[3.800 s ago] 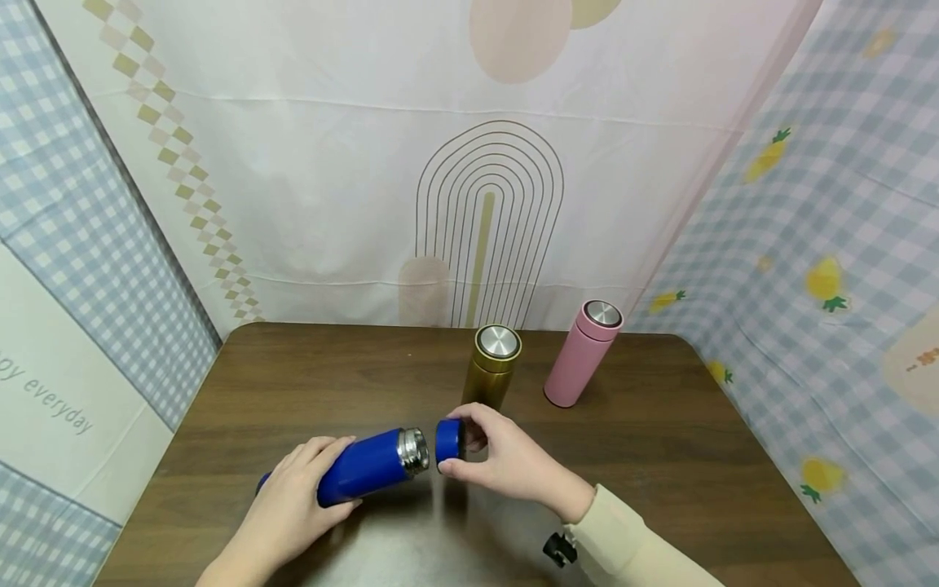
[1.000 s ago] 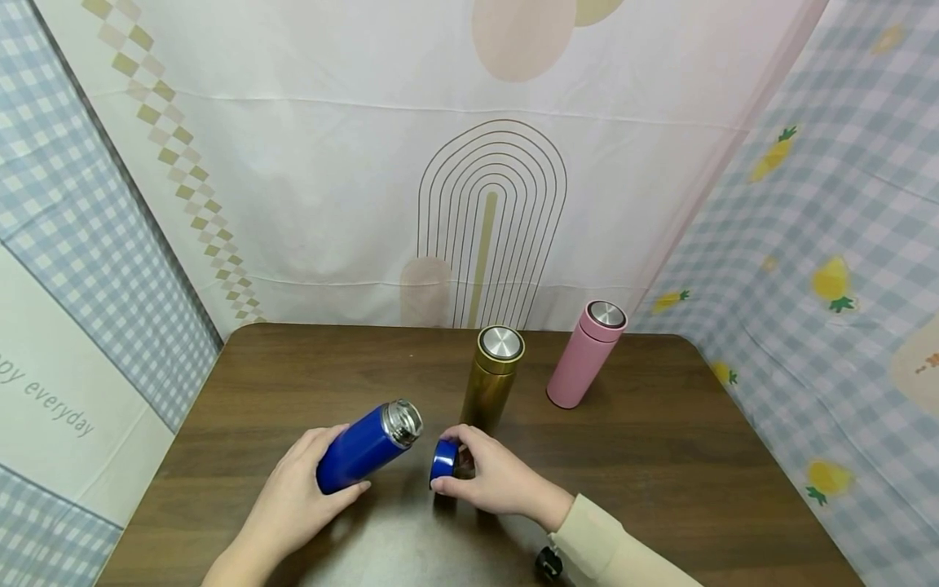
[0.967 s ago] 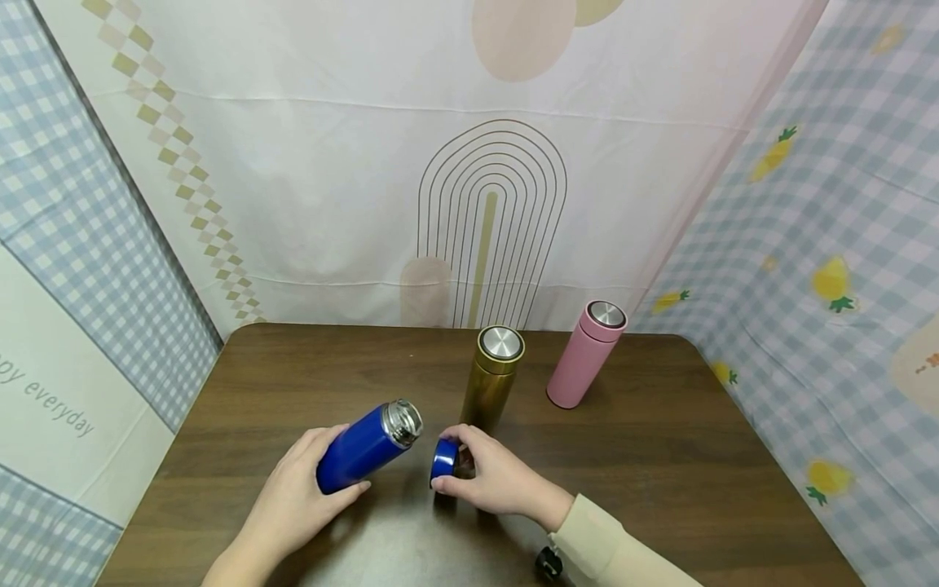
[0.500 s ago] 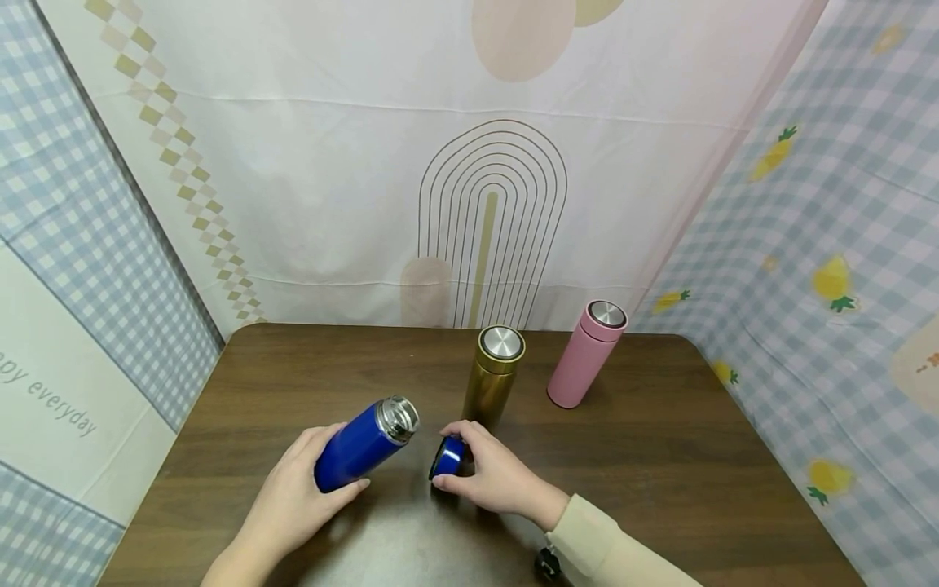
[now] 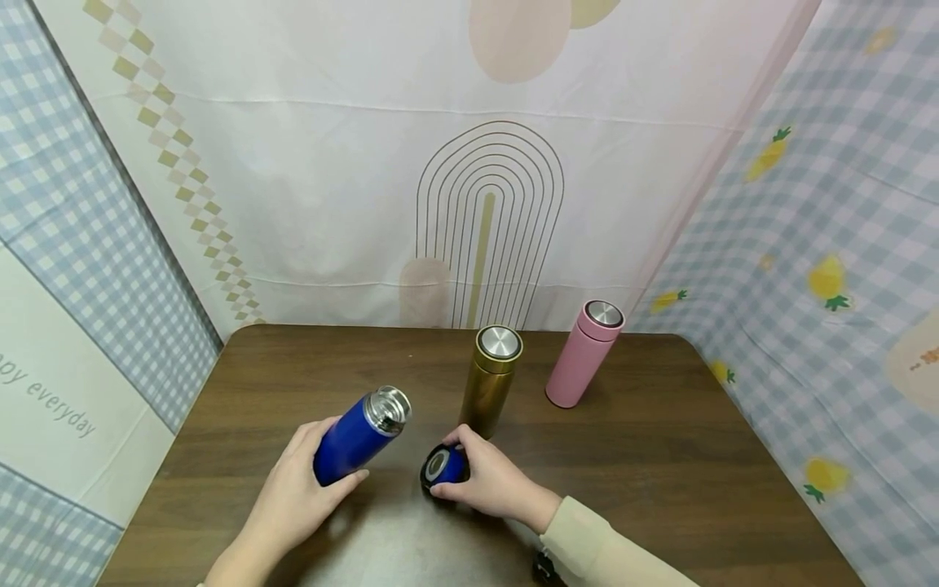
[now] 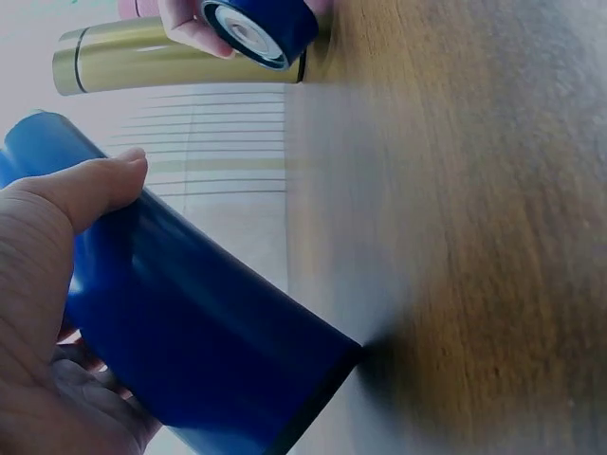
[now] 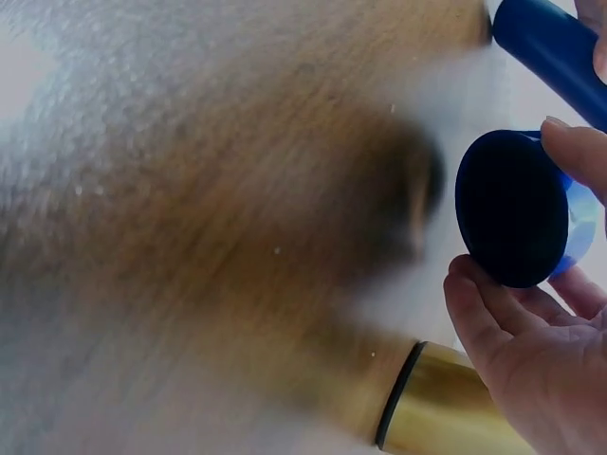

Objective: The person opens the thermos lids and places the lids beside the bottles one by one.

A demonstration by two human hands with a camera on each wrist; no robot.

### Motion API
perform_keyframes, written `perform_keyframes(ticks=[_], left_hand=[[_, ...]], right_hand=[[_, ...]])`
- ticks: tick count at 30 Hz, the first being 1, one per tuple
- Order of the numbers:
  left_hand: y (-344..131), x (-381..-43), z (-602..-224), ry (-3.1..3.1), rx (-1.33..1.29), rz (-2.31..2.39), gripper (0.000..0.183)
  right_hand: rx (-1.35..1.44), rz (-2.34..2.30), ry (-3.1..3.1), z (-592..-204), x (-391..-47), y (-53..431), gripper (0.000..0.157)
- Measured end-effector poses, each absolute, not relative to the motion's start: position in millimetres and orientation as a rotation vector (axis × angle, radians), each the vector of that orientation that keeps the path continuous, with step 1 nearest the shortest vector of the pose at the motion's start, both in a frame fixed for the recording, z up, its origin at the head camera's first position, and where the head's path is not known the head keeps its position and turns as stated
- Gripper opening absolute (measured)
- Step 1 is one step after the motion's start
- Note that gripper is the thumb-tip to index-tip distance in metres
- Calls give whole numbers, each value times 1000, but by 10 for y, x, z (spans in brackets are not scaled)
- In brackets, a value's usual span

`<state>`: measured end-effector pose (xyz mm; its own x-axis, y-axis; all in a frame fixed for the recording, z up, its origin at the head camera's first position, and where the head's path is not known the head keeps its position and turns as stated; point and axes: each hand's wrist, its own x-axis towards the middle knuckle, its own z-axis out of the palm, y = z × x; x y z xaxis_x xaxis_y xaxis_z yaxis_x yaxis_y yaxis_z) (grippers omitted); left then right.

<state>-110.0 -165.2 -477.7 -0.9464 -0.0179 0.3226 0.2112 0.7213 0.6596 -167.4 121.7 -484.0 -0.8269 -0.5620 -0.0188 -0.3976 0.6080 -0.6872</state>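
- Blue bottle, uncapped, is gripped at left by the left hand;
- lid is pinched, right of it, by the right hand;
- uncapping seems done; careful lid placement is probably called for.

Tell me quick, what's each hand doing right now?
Left hand: holding the open blue bottle, tilted.
Right hand: holding the blue lid.

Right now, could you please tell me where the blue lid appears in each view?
Head: blue lid at lower middle, in the right hand.
Left wrist: blue lid at the top, near the middle.
Right wrist: blue lid right of centre.
Shared landmark: gold bottle, in all three.
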Motion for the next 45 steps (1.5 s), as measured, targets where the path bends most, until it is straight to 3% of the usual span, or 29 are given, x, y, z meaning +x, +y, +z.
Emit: perform_keyframes(ticks=[12,20,32,40,45], left_hand=[[-1605,-1231,-4804,-2495,-91,-1121,79],[-1587,-1333,-4787,-2456,-19,-1159,81],[-1601,-1508,-4768,-2482,69,-1241,85],[-1672,-1605,-4835,-2453,78,-1337,69],[-1725,-1692,-4844,-2497,70,-1376,73]], right_hand=[[-815,-1006,2616,-4871,-1713,1103,58],[-897,-862,2663,-4860,-1732,1017,67],[-996,-793,2675,-4917,-1731,829,64],[-1035,-756,2676,-4907,-1729,792,61],[-996,-728,2673,-4917,-1751,747,63]])
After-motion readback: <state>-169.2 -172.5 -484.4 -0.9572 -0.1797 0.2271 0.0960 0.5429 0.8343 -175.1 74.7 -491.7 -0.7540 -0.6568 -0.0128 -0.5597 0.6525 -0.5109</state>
